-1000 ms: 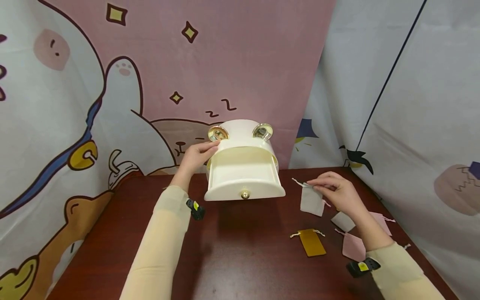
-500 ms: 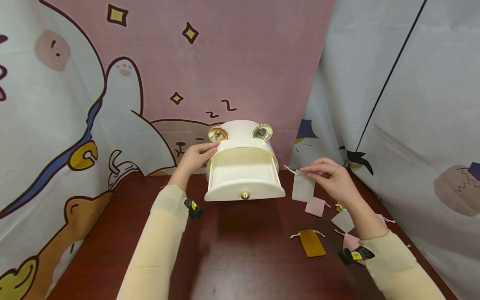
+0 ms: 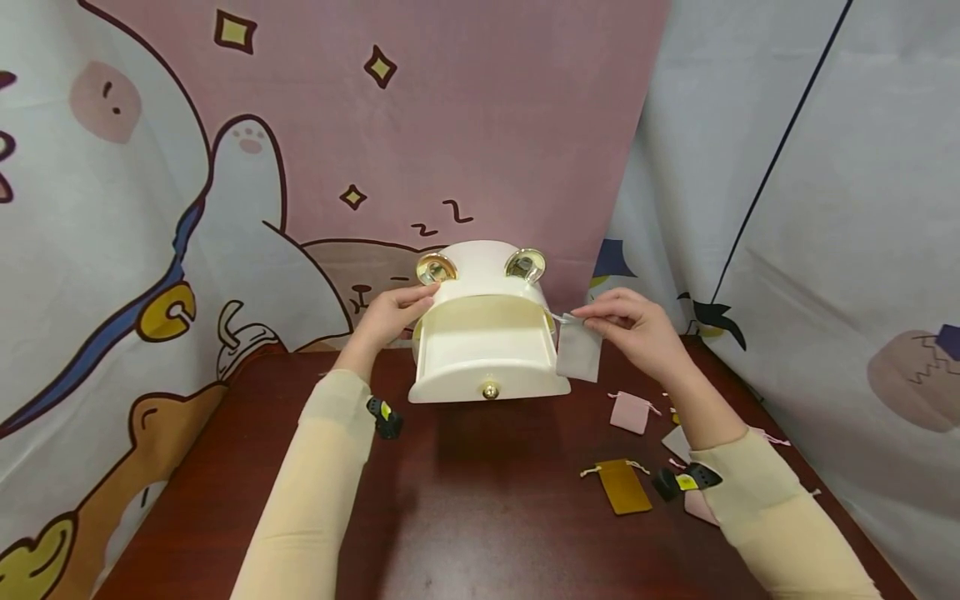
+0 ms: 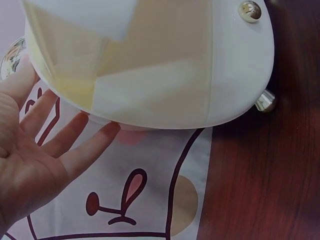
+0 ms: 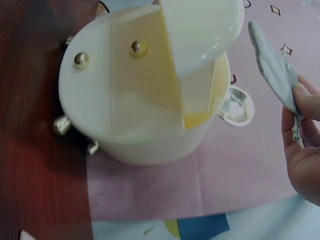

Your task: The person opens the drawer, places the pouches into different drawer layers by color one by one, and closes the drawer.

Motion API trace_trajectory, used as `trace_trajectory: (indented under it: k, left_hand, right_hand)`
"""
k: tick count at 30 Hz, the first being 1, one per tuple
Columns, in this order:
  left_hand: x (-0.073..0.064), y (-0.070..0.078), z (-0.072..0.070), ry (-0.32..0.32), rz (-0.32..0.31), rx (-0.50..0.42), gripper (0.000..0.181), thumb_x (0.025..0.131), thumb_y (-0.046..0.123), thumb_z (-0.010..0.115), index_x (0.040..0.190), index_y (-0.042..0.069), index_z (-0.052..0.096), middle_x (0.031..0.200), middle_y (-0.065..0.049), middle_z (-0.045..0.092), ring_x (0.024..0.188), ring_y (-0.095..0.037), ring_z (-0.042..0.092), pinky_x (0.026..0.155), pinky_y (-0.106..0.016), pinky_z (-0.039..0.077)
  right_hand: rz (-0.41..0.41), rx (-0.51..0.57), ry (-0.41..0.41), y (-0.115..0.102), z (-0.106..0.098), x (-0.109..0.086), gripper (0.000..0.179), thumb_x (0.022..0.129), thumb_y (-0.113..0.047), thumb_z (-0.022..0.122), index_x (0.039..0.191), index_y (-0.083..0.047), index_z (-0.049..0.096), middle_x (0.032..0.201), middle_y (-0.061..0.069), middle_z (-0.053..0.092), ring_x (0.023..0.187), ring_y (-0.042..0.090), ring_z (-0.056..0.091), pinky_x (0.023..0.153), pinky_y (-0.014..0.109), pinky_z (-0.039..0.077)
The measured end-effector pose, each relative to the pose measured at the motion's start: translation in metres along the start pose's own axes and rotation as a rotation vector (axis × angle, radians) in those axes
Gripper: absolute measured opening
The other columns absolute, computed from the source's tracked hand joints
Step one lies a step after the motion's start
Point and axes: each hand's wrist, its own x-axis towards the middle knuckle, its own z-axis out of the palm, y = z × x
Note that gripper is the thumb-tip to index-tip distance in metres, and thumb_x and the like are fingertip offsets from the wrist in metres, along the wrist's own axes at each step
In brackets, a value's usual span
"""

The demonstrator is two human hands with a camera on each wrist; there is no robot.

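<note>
Two grips are showing in the head view: the left grip [image 3: 392, 317] is resting straight fingertips against the side of a cream box [image 3: 483, 260], grasping nothing, while the right grip [image 3: 630, 332] is pinching a grey pouch [image 3: 578, 352] near its drawstring end. That pouch is hanging above the bench [image 3: 480, 517], right beside the right edge of the box's pulled-out drawer [image 3: 483, 346]. Lifting it clear of that side wall before crossing over would probably serve best, since the loose cord could be catching on the rim. Keeping the left fingertips braced should be steadying the box meanwhile. The drawer is showing only its pale floor and walls; a pink pouch [image 3: 632, 413] and a mustard pouch [image 3: 625, 487] are lying on the bench, their contents hidden. In the left wrist view, spread fingers are touching the curved edge of the box without closing round it, and two gold knobs are gleaming nearby. In the right wrist view, thumb and fingers are holding the pouch, which is appearing almost edge-on, slim, and apart from the drawer; whether anything is sitting inside, I cannot tell.
</note>
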Motion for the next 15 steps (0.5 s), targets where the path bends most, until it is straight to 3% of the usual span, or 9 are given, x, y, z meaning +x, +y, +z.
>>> trace_trajectory:
  k: [5,15]
  left_hand:
    - [0.0,0.0,-0.001,-0.002,0.003,0.014,0.044,0.099,0.042,0.061,0.141,0.033,0.057,0.147,-0.003,0.05,0.123,-0.029,0.055,0.088,-0.05,0.054]
    - [0.001,0.0,-0.001,-0.007,-0.003,0.022,0.044,0.099,0.041,0.06,0.141,0.031,0.057,0.148,-0.003,0.049,0.125,-0.03,0.054,0.088,-0.05,0.054]
  right_hand:
    - [-0.024,0.049,-0.013,0.007,0.011,0.019,0.018,0.089,0.004,0.071,0.105,-0.001,0.077,0.098,0.006,0.063,0.083,0.014,0.049,0.064,0.019,0.043]
    - [0.034,0.068,-0.038,0.002,0.036,0.05,0.014,0.09,-0.006,0.073,0.103,-0.005,0.079,0.102,0.008,0.067,0.087,0.015,0.052,0.069,0.02,0.045]
